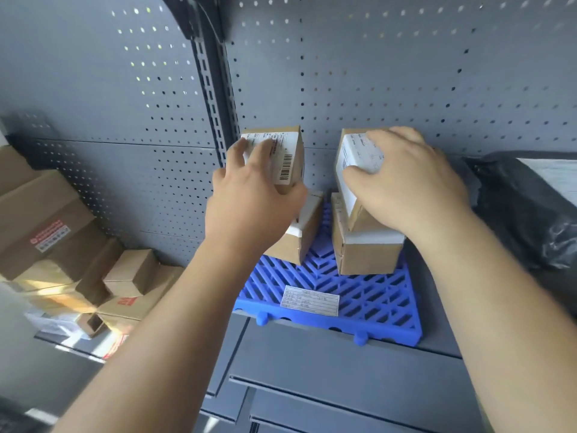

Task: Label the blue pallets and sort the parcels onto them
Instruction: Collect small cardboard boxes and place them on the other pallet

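Observation:
A blue lattice pallet (368, 295) lies on the grey shelf, with a white paper label (309, 300) stuck near its front edge. Two cardboard parcels stand at its back: one on the left (304, 237) and one on the right (365, 256). My left hand (249, 201) grips a small cardboard parcel with a barcode label (285, 151), held above the left parcel. My right hand (409, 185) grips another labelled cardboard parcel (349, 164), tilted and resting on top of the right parcel.
A heap of cardboard boxes (62, 242) fills the shelf bay on the left. A black plastic-wrapped parcel (527, 210) lies to the right of the pallet. A grey pegboard wall (406, 73) backs the shelf, split by a slotted upright post (215, 98).

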{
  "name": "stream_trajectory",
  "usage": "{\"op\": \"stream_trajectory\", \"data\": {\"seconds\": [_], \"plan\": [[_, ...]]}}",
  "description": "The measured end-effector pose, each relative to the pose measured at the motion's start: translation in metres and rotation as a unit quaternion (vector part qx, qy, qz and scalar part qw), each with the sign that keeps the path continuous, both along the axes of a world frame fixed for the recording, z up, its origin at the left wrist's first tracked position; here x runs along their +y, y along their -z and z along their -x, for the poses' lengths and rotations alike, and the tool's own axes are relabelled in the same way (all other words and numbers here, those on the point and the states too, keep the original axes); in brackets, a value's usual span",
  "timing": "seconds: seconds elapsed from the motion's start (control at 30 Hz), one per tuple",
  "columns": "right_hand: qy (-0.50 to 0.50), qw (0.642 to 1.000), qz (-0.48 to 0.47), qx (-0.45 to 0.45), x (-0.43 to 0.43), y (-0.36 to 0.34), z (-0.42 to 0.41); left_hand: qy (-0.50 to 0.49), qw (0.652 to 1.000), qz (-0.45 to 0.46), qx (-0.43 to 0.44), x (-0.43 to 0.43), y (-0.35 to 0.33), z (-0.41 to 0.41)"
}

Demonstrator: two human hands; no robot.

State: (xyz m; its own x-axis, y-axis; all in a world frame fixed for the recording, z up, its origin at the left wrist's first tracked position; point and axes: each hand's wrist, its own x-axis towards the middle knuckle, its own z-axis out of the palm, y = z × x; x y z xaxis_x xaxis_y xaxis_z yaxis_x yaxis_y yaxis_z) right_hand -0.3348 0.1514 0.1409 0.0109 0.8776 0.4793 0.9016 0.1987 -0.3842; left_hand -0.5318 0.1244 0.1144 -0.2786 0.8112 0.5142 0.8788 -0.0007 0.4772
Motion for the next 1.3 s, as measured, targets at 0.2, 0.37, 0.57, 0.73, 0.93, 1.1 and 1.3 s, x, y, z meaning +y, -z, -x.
{"op": "stream_trajectory", "data": {"seconds": [0.2, 0.37, 0.57, 0.73, 0.93, 1.1, 1.3], "plan": [[0.000, 1.000, 0.028, 0.009, 0.010, 0.000, -0.011, -0.003, 0.999, 0.013, 0.036, 0.013, -0.006, -0.011], [0.010, 0.999, 0.047, -0.004, 0.014, -0.002, -0.003, 0.010, 0.998, 0.040, 0.044, 0.021, -0.004, -0.008], [0.029, 0.997, 0.064, -0.005, 0.018, -0.007, 0.011, 0.031, 0.995, 0.064, 0.068, 0.030, -0.007, -0.001], [0.053, 0.996, 0.074, -0.021, 0.019, -0.005, 0.019, 0.048, 0.994, 0.063, 0.080, 0.033, -0.005, 0.004], [0.078, 0.994, 0.075, -0.019, 0.019, -0.002, 0.022, 0.072, 0.993, 0.076, 0.047, 0.031, -0.007, 0.008], [0.081, 0.995, 0.058, -0.003, 0.018, -0.006, 0.019, 0.088, 0.994, 0.067, 0.002, 0.036, -0.013, 0.015], [0.066, 0.996, 0.052, 0.036, 0.019, -0.009, 0.008, 0.146, 0.983, 0.041, -0.104, 0.045, -0.019, 0.028]]}}
